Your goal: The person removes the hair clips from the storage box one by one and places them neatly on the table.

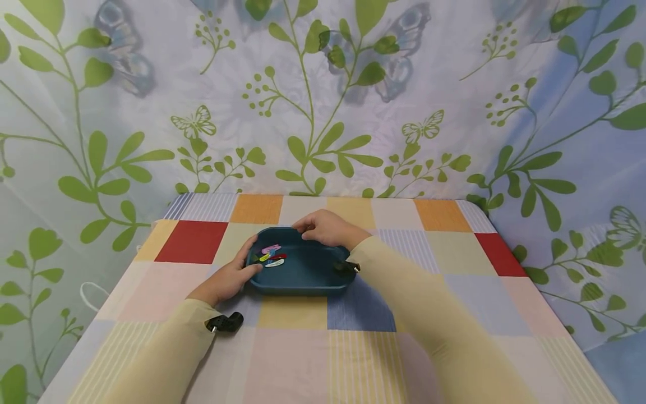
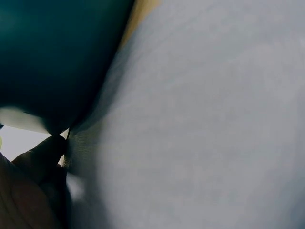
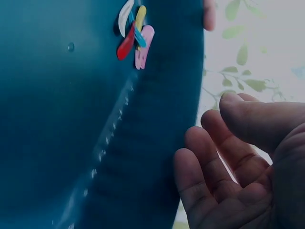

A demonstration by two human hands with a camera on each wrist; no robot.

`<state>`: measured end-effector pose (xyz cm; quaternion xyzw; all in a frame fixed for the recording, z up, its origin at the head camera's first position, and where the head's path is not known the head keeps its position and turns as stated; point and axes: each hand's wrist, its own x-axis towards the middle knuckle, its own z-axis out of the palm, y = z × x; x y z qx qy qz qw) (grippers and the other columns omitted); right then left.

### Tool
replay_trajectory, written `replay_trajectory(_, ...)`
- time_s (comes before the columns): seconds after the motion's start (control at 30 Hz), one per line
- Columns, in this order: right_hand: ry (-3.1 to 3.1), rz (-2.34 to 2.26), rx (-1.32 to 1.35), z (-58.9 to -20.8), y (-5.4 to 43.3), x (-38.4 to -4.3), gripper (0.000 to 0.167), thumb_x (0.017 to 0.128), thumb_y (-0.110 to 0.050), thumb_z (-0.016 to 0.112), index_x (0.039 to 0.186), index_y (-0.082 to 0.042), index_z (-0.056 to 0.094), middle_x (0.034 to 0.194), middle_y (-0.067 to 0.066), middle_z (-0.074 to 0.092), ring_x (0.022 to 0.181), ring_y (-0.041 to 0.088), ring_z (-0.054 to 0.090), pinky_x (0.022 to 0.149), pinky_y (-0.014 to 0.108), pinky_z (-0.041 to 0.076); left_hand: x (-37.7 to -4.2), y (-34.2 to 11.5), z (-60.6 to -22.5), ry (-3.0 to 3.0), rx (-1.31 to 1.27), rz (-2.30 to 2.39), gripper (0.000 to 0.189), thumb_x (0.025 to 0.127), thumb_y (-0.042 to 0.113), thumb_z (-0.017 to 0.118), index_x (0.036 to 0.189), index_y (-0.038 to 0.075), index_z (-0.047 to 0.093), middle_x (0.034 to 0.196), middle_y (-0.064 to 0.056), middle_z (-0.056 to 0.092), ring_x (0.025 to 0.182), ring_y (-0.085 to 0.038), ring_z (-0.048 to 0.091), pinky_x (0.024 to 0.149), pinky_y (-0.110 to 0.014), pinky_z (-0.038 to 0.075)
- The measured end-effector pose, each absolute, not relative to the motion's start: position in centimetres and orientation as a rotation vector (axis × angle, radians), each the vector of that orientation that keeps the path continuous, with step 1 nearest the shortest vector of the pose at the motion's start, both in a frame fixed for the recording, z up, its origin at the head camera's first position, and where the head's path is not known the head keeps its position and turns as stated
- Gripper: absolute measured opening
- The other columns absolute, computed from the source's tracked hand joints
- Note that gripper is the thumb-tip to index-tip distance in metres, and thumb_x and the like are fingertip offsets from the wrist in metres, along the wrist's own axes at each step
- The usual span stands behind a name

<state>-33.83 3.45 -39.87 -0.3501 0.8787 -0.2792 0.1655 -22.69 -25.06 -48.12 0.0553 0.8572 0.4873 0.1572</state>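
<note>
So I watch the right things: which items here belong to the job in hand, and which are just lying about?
Seemingly part of the job:
teal tray, left side held by the left hand
coloured clips inside it
right hand at its far rim

Just around:
patchwork cloth under the tray
leafy curtain behind
white cord, left

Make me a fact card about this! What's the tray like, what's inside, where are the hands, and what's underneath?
Tray: dark teal
Inside: white clip, yellow clip, blue clip, red clip, pink clip
Clip place: bunched toward the tray's left end
Left hand: holds the tray's left end
Right hand: at the far rim, holding no clip
Underneath: patchwork cloth
</note>
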Motion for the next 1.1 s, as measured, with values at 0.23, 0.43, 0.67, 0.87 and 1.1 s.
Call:
replay_trajectory(0.23,2.507,-0.674,-1.051,-40.6,1.3,-33.9,0.037,0.102,-0.009,0.066,0.139,-0.008,0.069,0.129,0.009,0.076,0.122,0.022,0.07,0.104,0.035,0.056,-23.0,-24.8,-47.8,2.47,0.154,1.364,0.081,0.108,0.04,0.052,0.167,0.046,-0.003,0.176,-0.019,0.01,0.159,-0.049,0.016,0.123,-0.076,0.017)
replay_trajectory(0.43,2.486,-0.569,-1.072,-41.4,-0.3,-33.7,0.036,0.104,-0.011,0.065,0.139,-0.011,0.07,0.131,0.008,0.075,0.123,0.022,0.069,0.106,0.038,0.055,-23.0,-24.6,-47.7,2.473,0.156,1.36,0.081,0.108,0.04,0.051,0.167,0.046,-0.003,0.177,-0.018,0.011,0.159,-0.049,0.018,0.123,-0.076,0.016)
replay_trajectory(0.67,2.501,-0.446,-1.098,-42.8,-1.8,-33.7,0.032,0.104,-0.012,0.065,0.135,-0.016,0.074,0.129,0.001,0.077,0.121,0.017,0.069,0.104,0.035,0.055,-23.2,-24.8,-47.9,2.46,0.174,1.387,0.081,0.108,0.038,0.052,0.168,0.045,-0.001,0.175,-0.019,0.014,0.158,-0.047,0.023,0.124,-0.072,0.021)
replay_trajectory(0.87,2.486,-0.387,-1.1,-44.0,-2.7,-33.9,0.032,0.103,-0.014,0.066,0.134,-0.018,0.075,0.13,-0.002,0.076,0.125,0.016,0.067,0.108,0.036,0.053,-23.2,-25.0,-48.1,2.47,0.169,1.379,0.08,0.108,0.039,0.052,0.168,0.046,-0.001,0.176,-0.018,0.012,0.158,-0.047,0.022,0.124,-0.073,0.021)
replay_trajectory(1.1,2.51,-0.336,-1.127,-44.9,-3.5,-33.7,0.026,0.103,-0.016,0.067,0.126,-0.021,0.079,0.126,-0.005,0.077,0.118,0.012,0.067,0.104,0.032,0.054,-22.9,-25.2,-48.3,2.48,0.166,1.362,0.08,0.108,0.039,0.051,0.168,0.045,-0.001,0.176,-0.019,0.011,0.158,-0.046,0.022,0.123,-0.073,0.023)
